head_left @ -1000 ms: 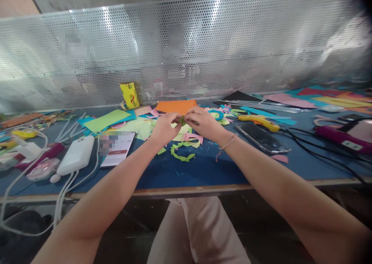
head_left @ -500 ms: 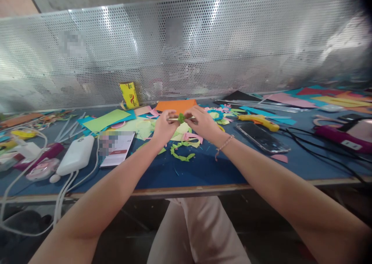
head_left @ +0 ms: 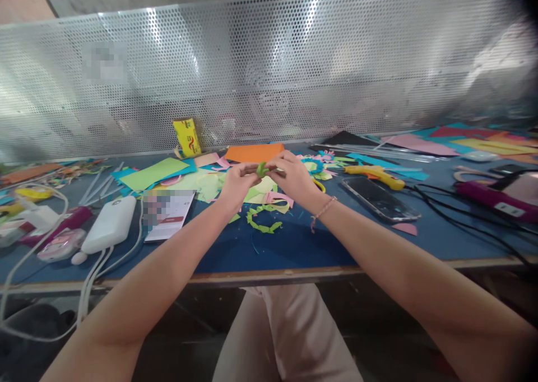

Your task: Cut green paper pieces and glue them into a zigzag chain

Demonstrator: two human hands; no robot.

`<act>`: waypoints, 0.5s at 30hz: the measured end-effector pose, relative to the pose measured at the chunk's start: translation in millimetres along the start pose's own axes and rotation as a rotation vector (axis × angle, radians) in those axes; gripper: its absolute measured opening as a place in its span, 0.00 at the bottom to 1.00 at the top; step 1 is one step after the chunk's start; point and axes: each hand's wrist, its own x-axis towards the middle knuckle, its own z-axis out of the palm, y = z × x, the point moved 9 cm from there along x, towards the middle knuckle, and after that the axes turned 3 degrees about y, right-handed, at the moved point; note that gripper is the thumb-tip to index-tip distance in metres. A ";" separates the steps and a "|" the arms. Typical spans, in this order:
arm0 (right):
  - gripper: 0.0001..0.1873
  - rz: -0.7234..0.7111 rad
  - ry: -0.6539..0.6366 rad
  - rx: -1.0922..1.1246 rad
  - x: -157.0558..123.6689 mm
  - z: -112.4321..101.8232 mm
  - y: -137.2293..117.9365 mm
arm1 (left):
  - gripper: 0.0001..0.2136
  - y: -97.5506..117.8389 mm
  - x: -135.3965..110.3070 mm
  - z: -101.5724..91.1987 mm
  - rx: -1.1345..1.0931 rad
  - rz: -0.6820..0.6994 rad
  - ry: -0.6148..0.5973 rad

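My left hand (head_left: 236, 181) and my right hand (head_left: 293, 176) meet above the blue table (head_left: 269, 247), both pinching a small green paper piece (head_left: 262, 169) between their fingertips. A thin stick seems to run through it, though that is hard to make out. Just below the hands lie a green fringed paper ring (head_left: 263, 221) and pink and yellow-green scraps (head_left: 269, 194). An orange sheet (head_left: 254, 152) lies just behind the hands.
A phone (head_left: 168, 215), a white power bank (head_left: 110, 223) with cables and pink items lie at the left. A clear phone case (head_left: 379, 199), a yellow glue gun (head_left: 375, 173), black cables and coloured paper sheets lie at the right. A perforated metal screen (head_left: 269, 68) stands behind.
The hands drew slightly apart half a second ago, showing the green piece on a stick, and have now closed in on it again. Arms stay in place.
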 end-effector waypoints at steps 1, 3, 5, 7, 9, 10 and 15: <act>0.02 0.033 0.006 0.028 -0.2 -0.4 2.0 | 0.09 0.2 -0.9 1.7 -0.020 -0.017 -0.012; 0.01 0.105 0.008 0.107 -0.8 0.3 5.8 | 0.08 0.7 -2.6 4.7 -0.042 -0.046 -0.035; 0.03 0.159 -0.004 0.194 -1.5 2.8 7.5 | 0.06 1.8 -3.5 5.5 -0.044 -0.051 -0.044; 0.04 0.201 -0.011 0.257 -2.0 5.0 8.2 | 0.05 3.6 -3.5 4.1 -0.039 -0.028 -0.036; 0.05 0.236 -0.010 0.290 -2.3 6.0 9.3 | 0.05 4.7 -2.9 1.5 -0.040 -0.005 -0.014; 0.05 0.252 -0.007 0.303 -2.4 6.3 10.2 | 0.05 4.6 -2.6 0.4 -0.045 -0.002 -0.003; 0.07 0.287 0.003 0.347 -2.2 6.0 16.0 | 0.08 1.8 -2.2 2.6 -0.095 -0.043 -0.020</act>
